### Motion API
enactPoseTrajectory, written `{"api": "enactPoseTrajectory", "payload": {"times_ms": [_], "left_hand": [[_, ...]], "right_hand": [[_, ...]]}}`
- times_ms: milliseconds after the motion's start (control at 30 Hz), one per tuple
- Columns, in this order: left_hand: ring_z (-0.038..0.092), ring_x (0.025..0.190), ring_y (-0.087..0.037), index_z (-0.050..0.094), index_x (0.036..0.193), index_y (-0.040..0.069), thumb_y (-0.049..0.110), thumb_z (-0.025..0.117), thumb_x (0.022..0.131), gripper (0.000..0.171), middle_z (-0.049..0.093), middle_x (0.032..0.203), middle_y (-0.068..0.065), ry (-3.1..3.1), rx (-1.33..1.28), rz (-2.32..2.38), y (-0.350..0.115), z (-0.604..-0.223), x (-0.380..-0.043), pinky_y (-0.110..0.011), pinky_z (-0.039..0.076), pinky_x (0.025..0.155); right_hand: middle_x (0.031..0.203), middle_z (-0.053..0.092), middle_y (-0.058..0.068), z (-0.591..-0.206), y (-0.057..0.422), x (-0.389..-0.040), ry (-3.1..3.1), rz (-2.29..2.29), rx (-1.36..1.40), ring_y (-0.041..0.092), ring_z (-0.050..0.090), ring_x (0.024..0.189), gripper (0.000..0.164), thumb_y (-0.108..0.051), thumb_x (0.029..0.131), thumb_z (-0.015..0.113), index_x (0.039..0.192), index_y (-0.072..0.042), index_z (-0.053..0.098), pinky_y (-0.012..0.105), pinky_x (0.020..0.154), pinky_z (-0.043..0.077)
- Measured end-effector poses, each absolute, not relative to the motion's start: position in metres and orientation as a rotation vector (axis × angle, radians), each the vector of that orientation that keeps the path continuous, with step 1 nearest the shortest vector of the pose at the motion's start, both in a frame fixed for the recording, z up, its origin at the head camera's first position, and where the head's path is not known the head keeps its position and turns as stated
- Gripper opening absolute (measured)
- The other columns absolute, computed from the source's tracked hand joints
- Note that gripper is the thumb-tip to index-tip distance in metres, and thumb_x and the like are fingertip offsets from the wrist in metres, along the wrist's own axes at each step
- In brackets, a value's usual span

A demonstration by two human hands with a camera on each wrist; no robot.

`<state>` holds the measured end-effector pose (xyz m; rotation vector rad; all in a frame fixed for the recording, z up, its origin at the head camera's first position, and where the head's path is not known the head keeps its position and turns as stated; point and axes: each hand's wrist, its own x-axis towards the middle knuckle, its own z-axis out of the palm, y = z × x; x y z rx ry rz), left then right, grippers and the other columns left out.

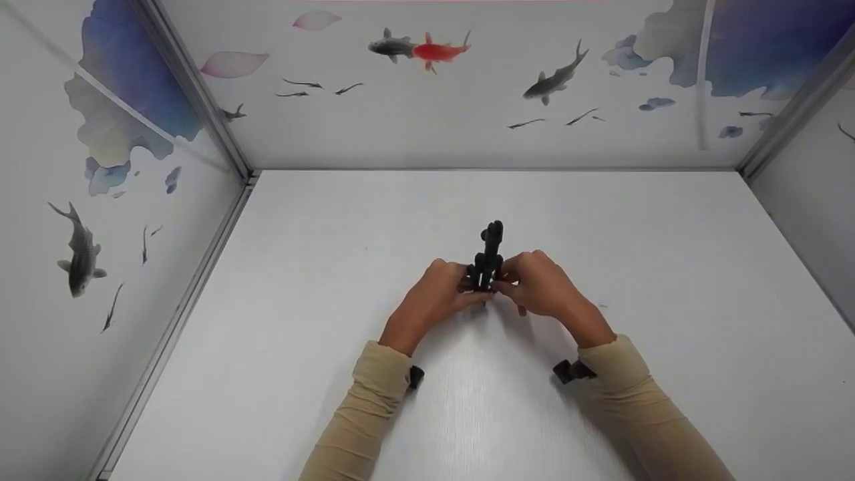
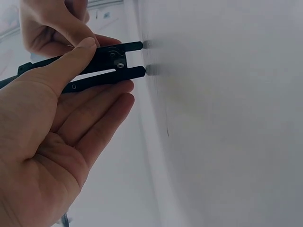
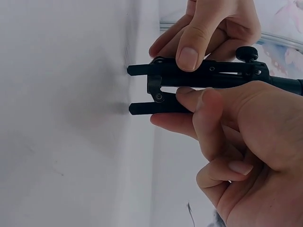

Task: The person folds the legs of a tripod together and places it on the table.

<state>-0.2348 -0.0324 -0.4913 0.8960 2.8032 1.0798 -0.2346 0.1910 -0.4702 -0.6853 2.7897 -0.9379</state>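
Both hands hold a small black tripod (image 1: 492, 248), upright above the white table with its legs folded close to the column. My left hand (image 1: 431, 294) grips it from the left; in the left wrist view its thumb presses one side while the other fingers support a leg (image 2: 94, 82) beneath. From the right, my right hand (image 1: 544, 284) pinches another leg (image 3: 142, 108) between thumb and fingers. A round knob (image 3: 246, 53) shows near the column in the right wrist view. Two leg ends point down towards the tabletop; whether they touch it I cannot tell.
The white tabletop (image 1: 300, 374) spreads around the hands. Panels printed with fish enclose it, with a back wall (image 1: 467, 127) behind and a left wall (image 1: 40, 334) beside it. Black wrist cameras sit at both cuffs.
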Motion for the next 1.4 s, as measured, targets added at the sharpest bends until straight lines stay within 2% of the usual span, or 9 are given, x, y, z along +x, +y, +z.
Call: {"api": "enactPoseTrajectory", "payload": {"times_ms": [267, 500, 567, 667, 767, 900, 1100, 1333, 1400], "left_hand": [[0.058, 0.077, -0.016, 0.086, 0.102, 0.011, 0.031, 0.087, 0.094, 0.022, 0.085, 0.09, -0.002, 2.823, 0.891, 1.067, -0.0321, -0.4895, -0.2341, -0.037, 0.047, 0.081], [0.06, 0.079, -0.018, 0.085, 0.1, 0.012, 0.032, 0.087, 0.094, 0.021, 0.084, 0.089, -0.002, 2.827, 0.891, 1.058, -0.0322, -0.4891, -0.2345, -0.04, 0.05, 0.083], [0.062, 0.079, -0.019, 0.085, 0.101, 0.011, 0.032, 0.087, 0.094, 0.022, 0.084, 0.089, -0.003, 2.83, 0.902, 1.051, -0.0321, -0.489, -0.2349, -0.04, 0.049, 0.084], [0.062, 0.078, -0.019, 0.085, 0.1, 0.011, 0.032, 0.088, 0.093, 0.022, 0.083, 0.088, -0.002, 2.837, 0.904, 1.045, -0.0322, -0.4888, -0.235, -0.039, 0.048, 0.083], [0.059, 0.077, -0.016, 0.085, 0.096, 0.012, 0.032, 0.089, 0.092, 0.021, 0.082, 0.085, -0.001, 2.838, 0.898, 1.051, -0.0323, -0.4893, -0.235, -0.035, 0.05, 0.078], [0.059, 0.075, -0.014, 0.084, 0.093, 0.011, 0.03, 0.089, 0.092, 0.02, 0.081, 0.082, -0.002, 2.829, 0.9, 1.074, -0.032, -0.4901, -0.2349, -0.032, 0.053, 0.072], [0.061, 0.075, -0.013, 0.084, 0.093, 0.011, 0.03, 0.089, 0.092, 0.02, 0.082, 0.083, -0.001, 2.832, 0.912, 1.078, -0.0326, -0.4908, -0.235, -0.033, 0.054, 0.074], [0.06, 0.075, -0.013, 0.085, 0.094, 0.011, 0.029, 0.09, 0.09, 0.019, 0.083, 0.084, -0.001, 2.811, 0.898, 1.099, -0.034, -0.492, -0.2351, -0.031, 0.053, 0.073], [0.061, 0.077, -0.014, 0.085, 0.096, 0.013, 0.03, 0.09, 0.09, 0.019, 0.083, 0.086, 0.0, 2.817, 0.891, 1.083, -0.034, -0.492, -0.235, -0.032, 0.053, 0.076]], "right_hand": [[0.1, 0.084, 0.015, -0.4714, 0.1883, -0.2334, 2.82, -0.925, -0.68, 0.005, 0.062, 0.04, 0.018, -0.012, 0.101, 0.076, 0.115, -0.004, 0.082, 0.043, 0.081, 0.064], [0.1, 0.084, 0.014, -0.4722, 0.1902, -0.2347, 2.85, -0.89, -0.705, 0.002, 0.062, 0.043, 0.017, -0.012, 0.101, 0.076, 0.114, -0.003, 0.083, 0.046, 0.085, 0.064], [0.1, 0.084, 0.014, -0.4728, 0.1904, -0.235, 2.855, -0.892, -0.706, 0.004, 0.065, 0.046, 0.018, -0.012, 0.1, 0.076, 0.114, -0.003, 0.083, 0.046, 0.085, 0.064], [0.1, 0.084, 0.014, -0.4735, 0.1905, -0.2354, 2.858, -0.902, -0.721, 0.007, 0.074, 0.06, 0.018, -0.011, 0.1, 0.076, 0.116, -0.004, 0.083, 0.046, 0.084, 0.065], [0.1, 0.085, 0.013, -0.4734, 0.1901, -0.2355, 2.852, -0.911, -0.739, 0.01, 0.078, 0.071, 0.02, -0.012, 0.1, 0.076, 0.118, -0.005, 0.082, 0.046, 0.084, 0.065], [0.099, 0.085, 0.013, -0.4734, 0.1899, -0.2354, 2.844, -0.91, -0.748, 0.009, 0.077, 0.066, 0.02, -0.012, 0.1, 0.076, 0.118, -0.005, 0.082, 0.044, 0.08, 0.064], [0.101, 0.085, 0.013, -0.4752, 0.1901, -0.2364, 2.831, -0.914, -0.722, 0.006, 0.073, 0.06, 0.021, -0.012, 0.101, 0.076, 0.12, -0.006, 0.082, 0.036, 0.071, 0.06], [0.102, 0.085, 0.012, -0.476, 0.1872, -0.2353, 2.83, -0.922, -0.719, 0.018, 0.081, 0.085, 0.021, -0.011, 0.101, 0.076, 0.119, -0.004, 0.082, 0.031, 0.062, 0.054], [0.102, 0.084, 0.012, -0.4766, 0.187, -0.2351, 2.829, -0.919, -0.721, 0.02, 0.081, 0.086, 0.02, -0.011, 0.101, 0.076, 0.119, -0.003, 0.082, 0.031, 0.061, 0.053]]}}
